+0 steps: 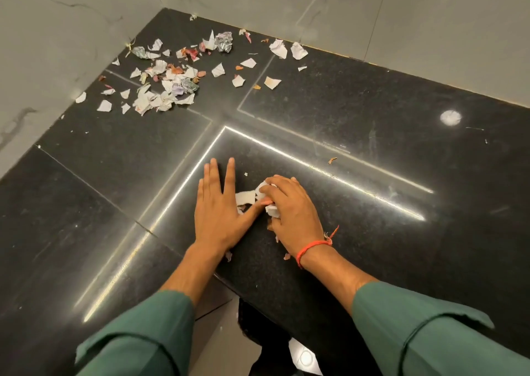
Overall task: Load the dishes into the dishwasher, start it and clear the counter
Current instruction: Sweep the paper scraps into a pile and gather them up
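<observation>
On the black stone counter (358,134) my left hand (219,208) lies flat, palm down, fingers spread, its thumb against a few white paper scraps (245,197). My right hand (289,206) is curled over a small bunch of crumpled white paper scraps, gripping them against the counter. Small bits lie by my wrists (286,256). A large scatter of torn white, pink and foil scraps (169,86) covers the far left corner of the counter. No dishes or dishwasher show.
Grey marbled wall tiles (71,31) close the counter at the left and back. More scraps (278,48) lie along the back edge, and a single orange bit (332,160) at mid-right. The counter's front edge (229,284) drops to the floor between my forearms.
</observation>
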Available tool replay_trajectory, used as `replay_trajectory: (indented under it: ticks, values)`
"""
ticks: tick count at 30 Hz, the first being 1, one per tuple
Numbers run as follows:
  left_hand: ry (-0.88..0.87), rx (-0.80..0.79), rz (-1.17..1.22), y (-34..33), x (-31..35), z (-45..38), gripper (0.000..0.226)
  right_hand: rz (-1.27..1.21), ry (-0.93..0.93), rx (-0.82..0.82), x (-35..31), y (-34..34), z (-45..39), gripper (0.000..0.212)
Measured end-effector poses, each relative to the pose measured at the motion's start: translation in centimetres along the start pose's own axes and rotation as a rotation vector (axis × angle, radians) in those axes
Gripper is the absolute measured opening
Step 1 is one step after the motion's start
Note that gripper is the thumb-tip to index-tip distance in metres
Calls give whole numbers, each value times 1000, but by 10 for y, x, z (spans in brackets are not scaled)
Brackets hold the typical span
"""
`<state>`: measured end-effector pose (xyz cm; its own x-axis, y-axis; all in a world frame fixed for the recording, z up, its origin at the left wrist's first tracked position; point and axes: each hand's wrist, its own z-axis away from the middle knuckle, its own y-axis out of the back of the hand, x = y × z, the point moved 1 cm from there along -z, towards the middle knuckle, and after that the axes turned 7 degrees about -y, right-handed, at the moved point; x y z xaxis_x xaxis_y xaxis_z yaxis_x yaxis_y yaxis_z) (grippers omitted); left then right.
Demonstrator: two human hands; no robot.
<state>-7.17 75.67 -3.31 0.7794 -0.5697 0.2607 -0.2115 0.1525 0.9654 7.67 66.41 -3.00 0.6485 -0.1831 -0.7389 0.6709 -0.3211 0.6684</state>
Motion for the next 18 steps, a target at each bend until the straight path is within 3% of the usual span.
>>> replay_trajectory:
  ticks: [4,7,10,13,18]
  values:
    - [-38,44,-63,-1,-2,-25,94,15,-16,-43,0,-1,0,72]
    - [-14,-7,-85,-3,-5,-35,89,4,-16,-41,0,0,0,75]
    - [-100,-34,-73,-2,-7,-34,77,-26,-20,-29,0,0,-1,76]
    - [-233,-47,30,0,0,-21,66,-61,-39,8,0,2,0,71]
    - [-288,-48,191,-7,39,19,63,-115,-57,114,-3,6,1,46]
